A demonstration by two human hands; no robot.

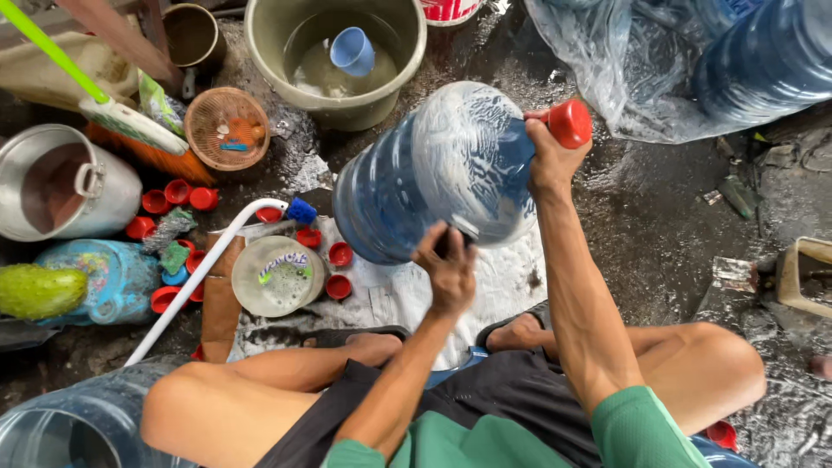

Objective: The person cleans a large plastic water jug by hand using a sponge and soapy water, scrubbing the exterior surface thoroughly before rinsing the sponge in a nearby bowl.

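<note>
Knees (260,381) bare, crossed. Left hand (448,270) pressed under soapy blue jug (433,169), tilted above wet floor (659,225); right hand (548,152) clamped at its red cap (570,122). Bucket (260,43) behind.

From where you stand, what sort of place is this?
Probably a makeshift outdoor washing spot for big water jugs. The person crouches on wet ground, holding a soapy blue jug; a bucket of water and loose red caps lie around.
</note>
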